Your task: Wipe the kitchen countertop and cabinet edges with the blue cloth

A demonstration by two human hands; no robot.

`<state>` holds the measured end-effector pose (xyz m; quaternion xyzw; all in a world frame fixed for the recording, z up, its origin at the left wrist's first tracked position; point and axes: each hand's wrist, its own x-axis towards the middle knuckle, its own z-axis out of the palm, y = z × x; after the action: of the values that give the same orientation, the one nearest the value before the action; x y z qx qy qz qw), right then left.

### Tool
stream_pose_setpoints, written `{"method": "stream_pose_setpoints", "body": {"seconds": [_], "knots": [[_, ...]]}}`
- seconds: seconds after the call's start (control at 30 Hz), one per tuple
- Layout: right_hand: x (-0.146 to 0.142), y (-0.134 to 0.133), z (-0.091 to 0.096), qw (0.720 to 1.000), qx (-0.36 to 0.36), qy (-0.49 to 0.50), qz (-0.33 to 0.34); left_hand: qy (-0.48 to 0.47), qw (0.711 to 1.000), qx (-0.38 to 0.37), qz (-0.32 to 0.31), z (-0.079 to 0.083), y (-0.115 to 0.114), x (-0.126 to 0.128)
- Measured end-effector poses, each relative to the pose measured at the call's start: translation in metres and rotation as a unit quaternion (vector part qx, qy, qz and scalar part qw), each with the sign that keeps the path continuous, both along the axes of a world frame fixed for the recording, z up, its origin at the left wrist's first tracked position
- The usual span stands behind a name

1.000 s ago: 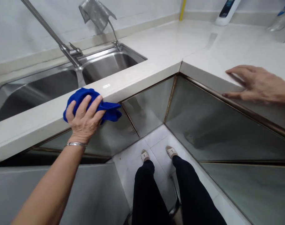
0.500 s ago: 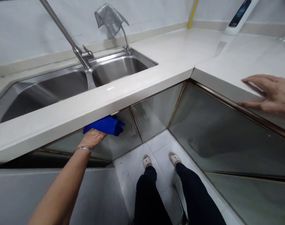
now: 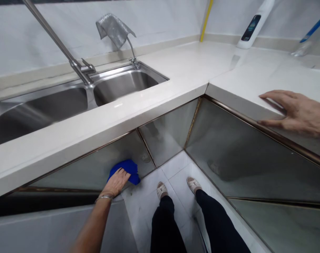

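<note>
My left hand (image 3: 119,182) presses a blue cloth (image 3: 125,168) flat against the lower part of the glossy cabinet door (image 3: 96,172) under the sink counter. The fingers lie over the cloth, whose far edge hangs free near the bottom of the door. My right hand (image 3: 299,112) rests at the edge of the white countertop (image 3: 228,75) on the right. Its thumb and fingers are spread apart, one side on the top surface and the other over the front edge, and it holds no loose object.
A double steel sink (image 3: 91,102) with a tall faucet (image 3: 82,72) is set into the counter. A smaller tap wears a silvery cover (image 3: 115,30). A white bottle (image 3: 250,31) and a blue-handled brush (image 3: 314,28) stand near the back wall. An opened panel (image 3: 57,228) lies at lower left.
My left hand has moved the blue cloth down the door, from just beneath the counter edge to near its bottom. The right hand stays at the counter edge; the view has shifted slightly.
</note>
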<state>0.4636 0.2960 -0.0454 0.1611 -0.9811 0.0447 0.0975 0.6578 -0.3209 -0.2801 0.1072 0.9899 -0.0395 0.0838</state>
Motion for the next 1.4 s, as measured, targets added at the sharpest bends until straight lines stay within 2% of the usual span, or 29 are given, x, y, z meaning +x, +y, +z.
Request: {"method": "stream_pose_setpoints", "body": {"seconds": [0.1, 0.27, 0.47, 0.6, 0.77, 1.13, 1.33, 1.4], "knots": [[-0.004, 0.003, -0.004, 1.0, -0.014, 0.0, 0.011, -0.03, 0.999, -0.022, 0.012, 0.02, 0.019, 0.001], [-0.006, 0.0, -0.007, 0.998, -0.048, 0.004, 0.051, -0.034, 0.994, -0.054, 0.088, 0.074, 0.048, -0.003], [-0.009, -0.005, -0.009, 0.994, -0.082, 0.015, 0.072, 0.058, 0.986, -0.087, 0.127, 0.139, 0.082, -0.009], [-0.009, -0.008, -0.008, 0.993, -0.094, 0.015, 0.067, 0.122, 0.971, -0.071, 0.194, 0.162, 0.094, -0.02], [-0.007, -0.013, -0.005, 0.994, -0.097, 0.013, 0.057, 0.113, 0.968, -0.065, 0.214, 0.169, 0.104, -0.034], [-0.008, -0.013, -0.003, 0.994, -0.099, -0.002, 0.045, 0.117, 0.96, -0.012, 0.253, 0.158, 0.132, -0.041], [-0.01, -0.013, -0.005, 0.993, -0.112, 0.001, 0.044, 0.154, 0.958, -0.025, 0.239, 0.165, 0.13, -0.045], [-0.009, -0.014, -0.004, 0.993, -0.114, 0.001, 0.041, 0.151, 0.964, -0.046, 0.215, 0.163, 0.125, -0.045]]}}
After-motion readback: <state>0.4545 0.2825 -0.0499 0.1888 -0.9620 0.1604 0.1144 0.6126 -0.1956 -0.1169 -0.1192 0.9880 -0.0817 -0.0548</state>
